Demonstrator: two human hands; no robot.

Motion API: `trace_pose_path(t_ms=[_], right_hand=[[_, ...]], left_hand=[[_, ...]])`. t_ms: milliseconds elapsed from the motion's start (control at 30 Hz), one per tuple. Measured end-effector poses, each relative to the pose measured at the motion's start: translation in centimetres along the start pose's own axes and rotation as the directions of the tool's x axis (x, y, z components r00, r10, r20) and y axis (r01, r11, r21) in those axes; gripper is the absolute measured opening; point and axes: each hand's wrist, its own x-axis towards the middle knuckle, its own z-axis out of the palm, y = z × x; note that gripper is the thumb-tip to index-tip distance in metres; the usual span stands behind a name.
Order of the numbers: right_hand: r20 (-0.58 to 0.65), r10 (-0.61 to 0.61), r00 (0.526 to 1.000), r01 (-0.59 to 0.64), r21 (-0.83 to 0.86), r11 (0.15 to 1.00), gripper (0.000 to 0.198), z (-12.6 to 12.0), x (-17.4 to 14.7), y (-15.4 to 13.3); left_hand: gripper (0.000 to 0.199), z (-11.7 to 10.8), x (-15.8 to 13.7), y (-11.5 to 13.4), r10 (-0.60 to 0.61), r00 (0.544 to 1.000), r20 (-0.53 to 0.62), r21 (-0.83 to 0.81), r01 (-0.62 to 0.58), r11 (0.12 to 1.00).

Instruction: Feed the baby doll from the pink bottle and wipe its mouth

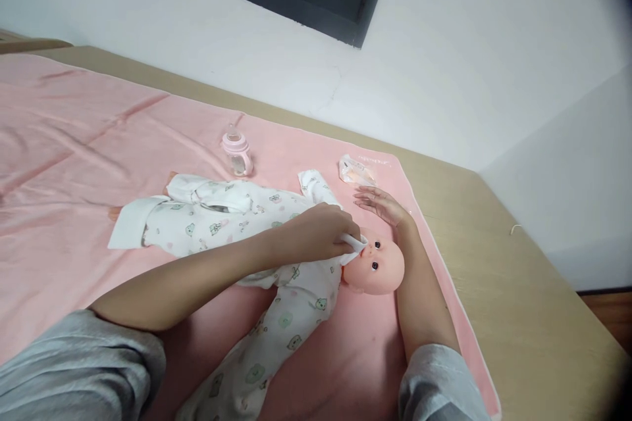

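1. the pink blanket spreads beneath the grip and reaches far out to its left.
2. the doll, in a white printed suit, lies on the blanket, its bare feet well left of the grip. its long axis runs from those feet rightward to the crown, slanting so that the head end sits nearer the person.
3. the bottle is beyond the grip and to its left, near the doll's legs, its teat end pointing away from the person; whether it stands or lies is hard to tell.
4. the left hand crosses above the doll's chest, its fingers curled and pinching a white cloth.
5. the white cloth pokes out just right of the pinch, its tip pointing rightward at the doll's mouth and seemingly touching it.
6. the doll's head is right of the grip, face up, crown pointing right.
7. the clear packet lies beyond the grip, a little to its right.
8. the right hand rests right of the packet's near edge, fingers loosely extended; its forearm runs just beside the crown.
9. the wooden surface shows at the far right.
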Motion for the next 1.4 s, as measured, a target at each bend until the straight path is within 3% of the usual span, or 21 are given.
trace_pose_path(t_ms=[433, 800, 1400], right_hand=[[-0.012, -0.011, 1.0, 0.011, -0.019, 1.0, 0.039, -0.14, 0.21, 0.31], [-0.016, 0.009, 1.0, -0.01, -0.01, 1.0, 0.04, -0.04, 0.22, 0.1], [-0.018, 0.012, 1.0, -0.012, -0.011, 1.0, 0.036, -0.16, 0.28, 0.2]], left_hand=[[0.014, 0.02, 0.16, -0.18, 0.015, 0.999, -0.03, 0.124, -0.011, 0.992], [0.019, 0.28, 0.4, -0.36, 0.029, 0.994, -0.107, 0.123, -0.016, 0.992], [0.027, 0.65, 0.53, -0.54, -0.011, 0.993, -0.118, 0.135, 0.027, 0.99]])
